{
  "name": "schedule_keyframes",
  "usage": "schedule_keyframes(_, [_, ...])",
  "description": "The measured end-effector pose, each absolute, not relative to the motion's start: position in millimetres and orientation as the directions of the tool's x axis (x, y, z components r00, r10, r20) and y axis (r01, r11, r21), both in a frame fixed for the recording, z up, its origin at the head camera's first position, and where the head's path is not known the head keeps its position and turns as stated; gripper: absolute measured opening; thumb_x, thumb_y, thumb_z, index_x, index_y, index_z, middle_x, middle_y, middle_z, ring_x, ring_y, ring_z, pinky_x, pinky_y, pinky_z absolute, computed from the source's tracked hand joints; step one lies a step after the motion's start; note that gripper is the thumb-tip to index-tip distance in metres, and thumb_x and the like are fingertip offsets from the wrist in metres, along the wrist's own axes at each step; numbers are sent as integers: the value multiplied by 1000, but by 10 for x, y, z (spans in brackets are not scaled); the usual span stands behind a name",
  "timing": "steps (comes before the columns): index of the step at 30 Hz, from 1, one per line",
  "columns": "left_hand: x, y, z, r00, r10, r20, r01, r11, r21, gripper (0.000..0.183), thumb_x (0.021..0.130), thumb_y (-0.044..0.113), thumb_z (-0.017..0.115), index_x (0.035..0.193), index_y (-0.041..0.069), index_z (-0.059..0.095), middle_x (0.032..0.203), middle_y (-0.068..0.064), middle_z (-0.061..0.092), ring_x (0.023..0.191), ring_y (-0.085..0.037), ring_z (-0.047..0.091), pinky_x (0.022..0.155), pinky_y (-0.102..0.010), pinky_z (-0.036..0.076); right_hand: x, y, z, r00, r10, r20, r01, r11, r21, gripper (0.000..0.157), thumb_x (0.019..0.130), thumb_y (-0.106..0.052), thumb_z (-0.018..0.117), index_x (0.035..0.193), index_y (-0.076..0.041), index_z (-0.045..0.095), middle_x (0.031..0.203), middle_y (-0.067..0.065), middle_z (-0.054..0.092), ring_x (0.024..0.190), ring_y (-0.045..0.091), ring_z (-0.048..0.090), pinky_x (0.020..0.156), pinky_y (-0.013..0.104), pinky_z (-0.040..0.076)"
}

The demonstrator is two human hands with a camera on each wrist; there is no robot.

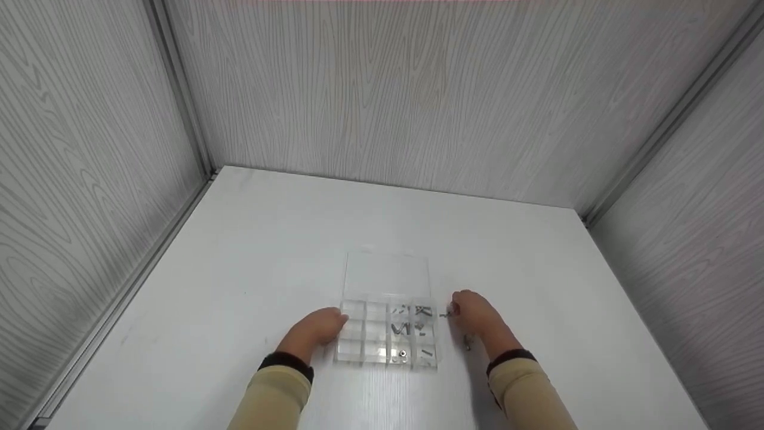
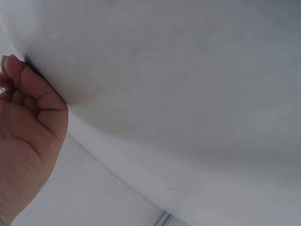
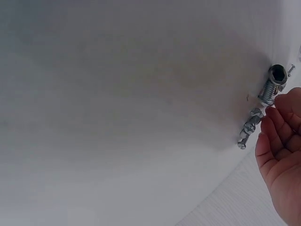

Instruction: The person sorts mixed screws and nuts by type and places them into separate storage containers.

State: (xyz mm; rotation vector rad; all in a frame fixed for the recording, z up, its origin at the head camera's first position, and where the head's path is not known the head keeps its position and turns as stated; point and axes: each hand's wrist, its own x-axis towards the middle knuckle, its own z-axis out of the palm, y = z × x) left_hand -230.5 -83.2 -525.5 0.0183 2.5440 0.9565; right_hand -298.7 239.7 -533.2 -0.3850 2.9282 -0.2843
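A clear plastic compartment box lies on the white table with its lid folded back. Several compartments on its right side hold small metal screws and nuts. At the box's left edge, my left hand grips the rim with the thumb at the edge; its fingers curl in the left wrist view. Right of the box, my right hand pinches at loose hardware, its fingertips partly hiding the small piece. Beside them lie a thick hex-socket bolt and smaller bolts with nuts.
The white tabletop is bounded by a wood-grain back panel and side panels. A small screw lies beyond the thick bolt. More metal hardware shows beneath my right wrist.
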Motion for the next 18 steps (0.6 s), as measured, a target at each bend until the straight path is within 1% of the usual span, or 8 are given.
schedule_keyframes(2, [-2303, -837, -5254, -912, 161, -376, -126, 763, 633, 46, 98, 26, 34, 131, -4, 43, 131, -21, 46, 123, -36, 40, 103, -47, 29, -2988, 2393, -5303, -949, -293, -120, -264, 941, -211, 10, 82, -3, 60, 78, -10, 53, 75, 1, 48, 68, 18, 45, 62, 32, 41])
schedule_keyframes(5, [-2306, -843, -5250, -914, 163, -372, -123, 762, 636, 46, 98, 26, 34, 132, -4, 43, 132, -21, 46, 123, -35, 41, 104, -46, 29, -2975, 2351, -5217, -940, -334, -75, -309, 921, -236, 11, 78, -2, 62, 78, -9, 54, 73, 1, 49, 67, 18, 46, 60, 33, 41])
schedule_keyframes(9, [-2308, -852, -5232, -909, 177, -377, -110, 771, 627, 47, 99, 26, 33, 133, -5, 40, 136, -22, 41, 128, -37, 35, 106, -46, 25, -2925, 2234, -5096, -911, -411, -27, -392, 885, -251, 12, 77, -2, 64, 76, -9, 55, 72, -1, 50, 66, 16, 47, 59, 31, 42])
schedule_keyframes(12, [-2306, -860, -5218, -906, 189, -378, -96, 779, 619, 48, 99, 26, 32, 134, -6, 38, 138, -22, 38, 131, -37, 29, 107, -46, 22, -2874, 2108, -5031, -863, -505, -7, -485, 833, -264, 11, 77, -2, 64, 76, -9, 56, 71, -2, 50, 66, 14, 48, 58, 29, 43])
schedule_keyframes(16, [-2301, -857, -5212, -908, 194, -372, -87, 780, 620, 48, 99, 26, 32, 134, -7, 39, 138, -22, 39, 130, -37, 30, 107, -45, 23, -2793, 1949, -4978, -788, -615, -25, -580, 756, -303, 11, 76, -2, 63, 78, -11, 56, 71, -4, 50, 66, 12, 46, 58, 26, 42])
schedule_keyframes(18, [-2301, -850, -5211, -908, 196, -370, -82, 782, 618, 48, 99, 26, 32, 133, -7, 39, 137, -22, 39, 130, -37, 30, 107, -45, 23, -2753, 1890, -4968, -761, -646, -49, -605, 736, -304, 13, 76, -3, 63, 79, -14, 56, 71, -7, 48, 66, 10, 46, 58, 24, 41])
